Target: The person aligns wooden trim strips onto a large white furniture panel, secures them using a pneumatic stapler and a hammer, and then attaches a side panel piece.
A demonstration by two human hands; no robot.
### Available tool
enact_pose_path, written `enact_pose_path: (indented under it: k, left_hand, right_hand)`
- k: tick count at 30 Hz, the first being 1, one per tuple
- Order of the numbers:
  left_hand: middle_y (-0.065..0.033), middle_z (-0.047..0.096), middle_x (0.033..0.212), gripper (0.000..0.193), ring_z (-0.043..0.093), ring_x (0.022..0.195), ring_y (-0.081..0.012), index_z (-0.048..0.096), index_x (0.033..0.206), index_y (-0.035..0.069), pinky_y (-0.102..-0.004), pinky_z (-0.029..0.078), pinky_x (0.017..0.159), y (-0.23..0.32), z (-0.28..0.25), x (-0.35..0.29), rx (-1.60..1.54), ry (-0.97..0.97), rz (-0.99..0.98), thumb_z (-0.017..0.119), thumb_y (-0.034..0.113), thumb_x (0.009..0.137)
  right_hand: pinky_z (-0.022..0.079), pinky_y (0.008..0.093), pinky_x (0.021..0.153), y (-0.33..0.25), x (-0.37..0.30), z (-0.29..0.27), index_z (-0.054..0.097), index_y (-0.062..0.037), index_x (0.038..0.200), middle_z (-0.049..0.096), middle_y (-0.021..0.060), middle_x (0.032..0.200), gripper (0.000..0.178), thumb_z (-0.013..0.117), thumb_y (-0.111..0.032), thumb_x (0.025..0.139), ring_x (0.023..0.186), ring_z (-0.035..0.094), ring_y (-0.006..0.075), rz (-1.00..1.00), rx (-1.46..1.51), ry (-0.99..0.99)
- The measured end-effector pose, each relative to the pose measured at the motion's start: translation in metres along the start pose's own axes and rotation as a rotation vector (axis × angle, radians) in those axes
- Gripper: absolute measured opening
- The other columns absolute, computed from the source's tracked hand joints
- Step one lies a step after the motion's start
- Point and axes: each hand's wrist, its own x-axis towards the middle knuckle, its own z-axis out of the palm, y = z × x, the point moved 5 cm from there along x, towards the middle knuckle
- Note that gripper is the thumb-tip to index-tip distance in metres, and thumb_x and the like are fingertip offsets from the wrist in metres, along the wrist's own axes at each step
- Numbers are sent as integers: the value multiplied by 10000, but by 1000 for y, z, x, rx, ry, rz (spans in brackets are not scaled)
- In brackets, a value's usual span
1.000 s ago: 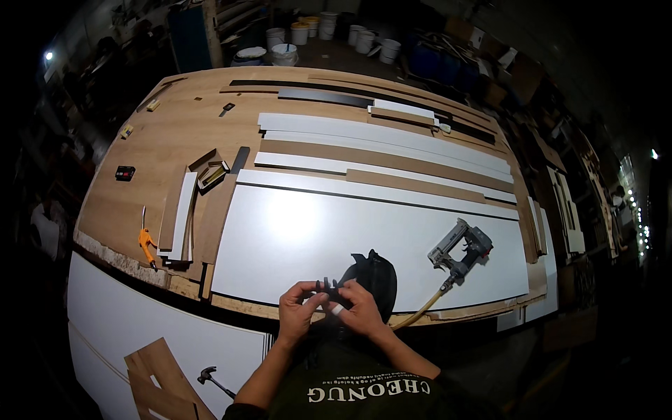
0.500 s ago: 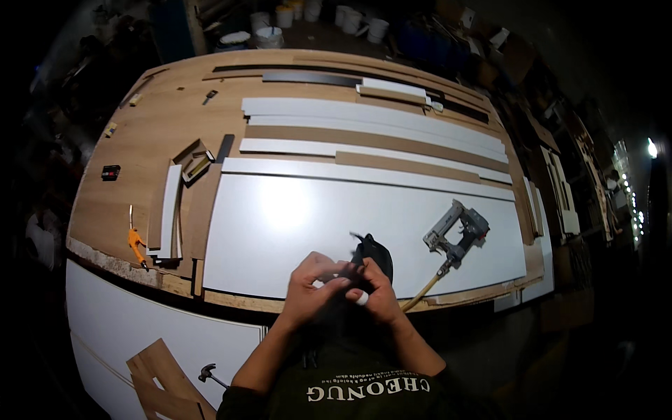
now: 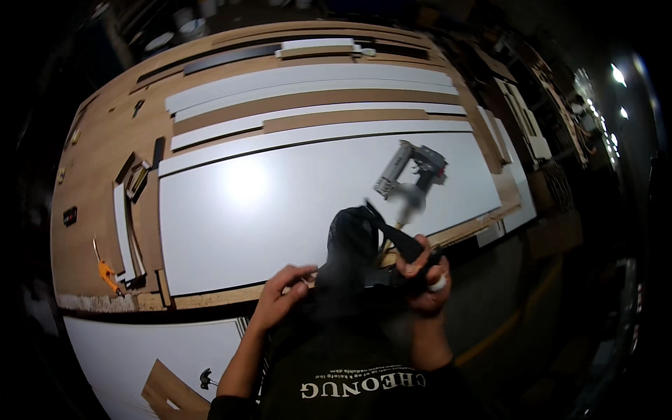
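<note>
A black mesh cap, blurred by motion, is up in front of me at the near edge of a large white panel. My right hand grips the cap's black brim, with a small white object tucked under its fingers. My left hand reaches in from the left, fingers curled at the cap's lower edge; I cannot tell whether they grip it. A grey and black nail gun lies on the panel just beyond the cap.
The panel rests on a long wooden workbench with white and brown strips stacked at the far side. An orange tool lies at the left edge. A hammer sits on a lower white board. Buckets stand behind.
The black cap, which lay on the panel beyond my hands, is now up in my right hand. My hands have moved apart, and the view has swung left and closer.
</note>
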Motion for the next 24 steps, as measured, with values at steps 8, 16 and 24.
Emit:
enact_pose_path:
  k: [8, 16, 24]
  left_hand:
    - [-70, 608, 1050, 348, 569, 1019, -160, 594, 1198, 17, -285, 431, 907, -1, 138, -23, 18, -246, 25, 611, 203, 904]
    - [-150, 670, 906, 271, 644, 841, -336, 682, 836, 76, -423, 511, 698, -129, 160, -112, 1260, -389, -226, 602, 335, 840]
    - [-126, 662, 916, 221, 635, 863, -278, 671, 869, 111, -392, 498, 702, -179, 258, -101, 1324, -689, -291, 536, 286, 885]
  right_hand:
    - [408, 323, 725, -182, -91, -80, 547, -8, 747, 509, 99, 1123, 397, 598, -366, 913, 722, 512, 168, -380, 316, 25]
    - [496, 337, 793, -308, -271, -172, 629, 15, 957, 638, 142, 1069, 226, 651, -192, 872, 989, 596, 216, -527, -102, 58]
    - [492, 282, 824, -276, -485, -266, 606, 44, 1056, 684, 102, 899, 226, 623, -105, 888, 873, 660, 167, 286, -444, 447]
